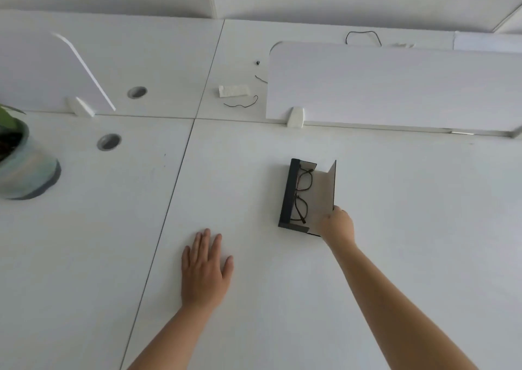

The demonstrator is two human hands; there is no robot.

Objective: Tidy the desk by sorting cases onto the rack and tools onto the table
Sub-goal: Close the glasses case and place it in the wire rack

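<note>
A dark glasses case [291, 194] lies open on the white desk [395, 200], right of centre. A pair of thin dark-framed glasses [301, 193] rests inside it. The case's grey-lined flap [324, 191] stands raised on the right side. My right hand [337, 225] grips the near lower corner of that flap. My left hand [204, 271] lies flat on the desk with its fingers spread, to the left of the case and apart from it, holding nothing.
A potted plant [22, 166] stands at the left edge. White divider panels [395, 87] rise at the desk's back. Behind them lie a small white packet [234, 90] and thin black wires [243, 105]. Two round cable holes [109, 141] sit at the left.
</note>
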